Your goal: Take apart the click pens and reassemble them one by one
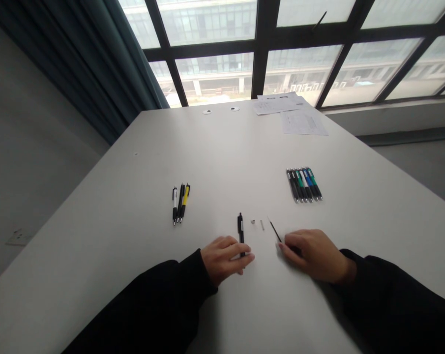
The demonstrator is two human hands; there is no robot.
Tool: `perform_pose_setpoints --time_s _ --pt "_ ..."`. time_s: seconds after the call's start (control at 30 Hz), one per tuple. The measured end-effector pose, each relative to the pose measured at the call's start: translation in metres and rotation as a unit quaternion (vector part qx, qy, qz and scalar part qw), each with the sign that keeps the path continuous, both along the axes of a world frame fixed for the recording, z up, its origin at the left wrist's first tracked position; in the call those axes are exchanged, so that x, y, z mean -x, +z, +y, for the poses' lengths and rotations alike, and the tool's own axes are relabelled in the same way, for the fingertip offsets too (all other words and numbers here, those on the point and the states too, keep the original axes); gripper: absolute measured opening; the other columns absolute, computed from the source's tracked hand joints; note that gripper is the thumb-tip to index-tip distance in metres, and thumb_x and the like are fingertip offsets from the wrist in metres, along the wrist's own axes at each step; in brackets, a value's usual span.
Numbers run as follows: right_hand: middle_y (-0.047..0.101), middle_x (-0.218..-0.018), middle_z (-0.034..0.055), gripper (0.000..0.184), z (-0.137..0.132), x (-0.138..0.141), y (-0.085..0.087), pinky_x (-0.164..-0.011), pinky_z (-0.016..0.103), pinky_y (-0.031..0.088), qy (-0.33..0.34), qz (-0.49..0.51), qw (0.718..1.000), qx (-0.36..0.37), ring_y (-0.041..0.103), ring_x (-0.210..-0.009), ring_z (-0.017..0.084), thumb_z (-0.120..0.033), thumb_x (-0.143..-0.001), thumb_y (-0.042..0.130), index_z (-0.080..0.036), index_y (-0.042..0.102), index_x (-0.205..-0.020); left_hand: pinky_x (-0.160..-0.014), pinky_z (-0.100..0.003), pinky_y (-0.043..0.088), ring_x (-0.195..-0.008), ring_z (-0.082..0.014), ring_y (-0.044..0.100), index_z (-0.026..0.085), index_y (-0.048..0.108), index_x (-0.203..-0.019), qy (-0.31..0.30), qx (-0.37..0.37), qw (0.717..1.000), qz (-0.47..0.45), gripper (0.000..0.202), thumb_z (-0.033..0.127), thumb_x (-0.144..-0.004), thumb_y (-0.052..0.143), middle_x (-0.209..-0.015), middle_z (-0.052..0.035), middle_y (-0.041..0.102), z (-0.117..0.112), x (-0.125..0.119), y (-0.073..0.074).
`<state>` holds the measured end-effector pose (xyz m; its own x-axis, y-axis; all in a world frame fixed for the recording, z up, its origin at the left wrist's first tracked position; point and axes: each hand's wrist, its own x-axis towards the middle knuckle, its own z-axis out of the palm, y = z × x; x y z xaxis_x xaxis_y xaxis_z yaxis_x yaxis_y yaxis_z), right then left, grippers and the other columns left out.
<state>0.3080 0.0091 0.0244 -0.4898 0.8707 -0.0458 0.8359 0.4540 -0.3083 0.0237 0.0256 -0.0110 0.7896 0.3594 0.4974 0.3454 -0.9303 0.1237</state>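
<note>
Left hand (224, 260) curled narrowly over the lower end of a black pen barrel (240, 231) on a white table (133, 236); right hand (311, 254) pinching a thin black pen refill (274, 231) at its near end. Between both hands, a small metal tube (262, 225) and a tiny round part (252, 221). Farther off, three pens (181, 202) side by side at left, a tight row of colored pens (304, 184) at right.

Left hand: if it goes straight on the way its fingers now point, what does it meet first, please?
The left hand would probably meet the right hand first, near the lower end of the thin black rod. The small metal tube seems just beyond that line, but depth is hard to judge.
</note>
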Motion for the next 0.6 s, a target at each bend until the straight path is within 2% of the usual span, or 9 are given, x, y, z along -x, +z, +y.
perform_pose_setpoints --time_s 0.07,0.17,0.2,0.27,0.33,0.4,0.47,0.6 --pt "0.051 -0.057 -0.0005 0.039 0.002 -0.003 -0.002 -0.055 0.028 0.024 -0.007 0.033 0.999 0.006 0.042 -0.052 0.011 -0.038 -0.096 0.041 -0.020 0.042 -0.061 -0.075 -0.031 0.053 -0.085 -0.0175 0.063 0.021 0.063 -0.111 0.000 0.001 1.000 -0.004 0.021 0.028 -0.091 0.064 -0.106 -0.0052 0.072 0.000 0.001 -0.002" --pt "0.044 -0.055 -0.0025 0.039 0.004 -0.006 -0.006 -0.055 0.027 0.025 -0.025 0.086 0.996 0.015 0.037 -0.052 0.011 -0.038 -0.095 0.044 -0.020 0.037 -0.061 -0.074 -0.031 0.052 -0.083 -0.0168 0.062 0.021 0.063 -0.112 -0.004 0.008 0.999 -0.038 0.030 0.043 -0.092 0.060 -0.106 -0.0068 0.071 0.002 0.002 -0.004" --pt "0.041 -0.055 -0.0030 0.040 0.005 -0.007 -0.007 -0.055 0.027 0.026 -0.030 0.103 0.994 0.018 0.036 -0.052 0.011 -0.038 -0.095 0.045 -0.020 0.035 -0.061 -0.072 -0.030 0.051 -0.079 -0.0159 0.062 0.019 0.063 -0.109 -0.001 0.013 0.998 -0.056 0.034 0.048 -0.093 0.056 -0.102 -0.0075 0.070 0.003 0.002 -0.004" --pt "0.037 -0.055 -0.0038 0.039 0.006 -0.009 -0.009 -0.055 0.026 0.026 -0.039 0.134 0.990 0.022 0.034 -0.052 0.011 -0.037 -0.094 0.046 -0.020 0.034 -0.060 -0.063 -0.028 0.047 -0.068 -0.0137 0.057 0.017 0.064 -0.090 0.016 0.021 0.996 -0.086 0.040 0.052 -0.096 0.047 -0.084 -0.0064 0.067 0.006 0.004 -0.004" --pt "0.035 -0.054 -0.0042 0.039 0.007 -0.010 -0.010 -0.054 0.026 0.026 -0.044 0.158 0.986 0.022 0.033 -0.052 0.010 -0.035 -0.093 0.046 -0.020 0.033 -0.060 -0.053 -0.028 0.038 -0.057 -0.0121 0.048 0.017 0.056 -0.067 0.036 0.021 0.995 -0.085 0.044 0.045 -0.099 0.044 -0.065 -0.0024 0.057 0.009 0.005 -0.003" --pt "0.033 -0.054 -0.0045 0.039 0.006 -0.010 -0.010 -0.054 0.026 0.026 -0.046 0.171 0.984 0.017 0.032 -0.051 0.010 -0.034 -0.093 0.047 -0.020 0.032 -0.059 -0.048 -0.030 0.028 -0.050 -0.0113 0.039 0.019 0.044 -0.054 0.050 0.014 0.996 -0.069 0.046 0.034 -0.097 0.046 -0.055 0.0007 0.046 0.010 0.006 -0.003" --pt "0.033 -0.054 -0.0048 0.039 0.006 -0.010 -0.010 -0.053 0.026 0.026 -0.046 0.175 0.983 0.010 0.032 -0.051 0.010 -0.034 -0.092 0.048 -0.020 0.032 -0.059 -0.047 -0.032 0.021 -0.046 -0.0112 0.033 0.019 0.038 -0.051 0.063 0.009 0.996 -0.061 0.043 0.027 -0.092 0.048 -0.052 0.0021 0.041 0.010 0.008 -0.003" --pt "0.033 -0.054 -0.0049 0.038 0.007 -0.010 -0.009 -0.053 0.026 0.026 -0.043 0.180 0.983 0.006 0.032 -0.050 0.010 -0.033 -0.092 0.048 -0.020 0.033 -0.059 -0.046 -0.032 0.018 -0.045 -0.0113 0.029 0.019 0.034 -0.051 0.080 0.022 0.996 -0.042 0.036 0.020 -0.084 0.049 -0.050 0.0028 0.040 0.007 0.008 -0.005"
